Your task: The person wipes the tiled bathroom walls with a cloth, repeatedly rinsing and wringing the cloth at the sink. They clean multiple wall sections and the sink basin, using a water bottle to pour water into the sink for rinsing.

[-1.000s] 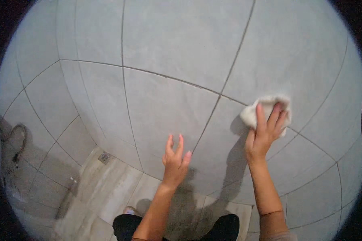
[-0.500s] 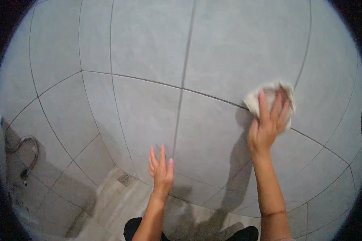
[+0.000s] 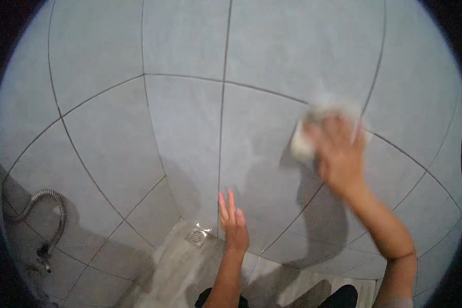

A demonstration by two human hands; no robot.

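Observation:
A pale cream cloth (image 3: pixel 302 141) lies against the grey tiled wall (image 3: pixel 272 46), pressed there by my right hand (image 3: pixel 341 154). That hand and the cloth are smeared by motion, and its spread fingers cover much of the cloth. Lower down, my left hand (image 3: pixel 234 226) is raised near the wall with its fingers stretched out. Nothing is in it. Whether its fingertips touch the tiles I cannot tell.
A metal shower hose (image 3: pixel 61 213) hangs along the left wall above a dark fitting. In the floor corner sits a square drain grate (image 3: pixel 196 236). Wood-look floor tiles (image 3: pixel 177 264) run below the wall. A dark object shows at the right rim.
My view has turned left, so the corner, drain and hose appear farther right. My right hand still has the cloth on the wall, its forearm now more slanted. My left hand stays raised.

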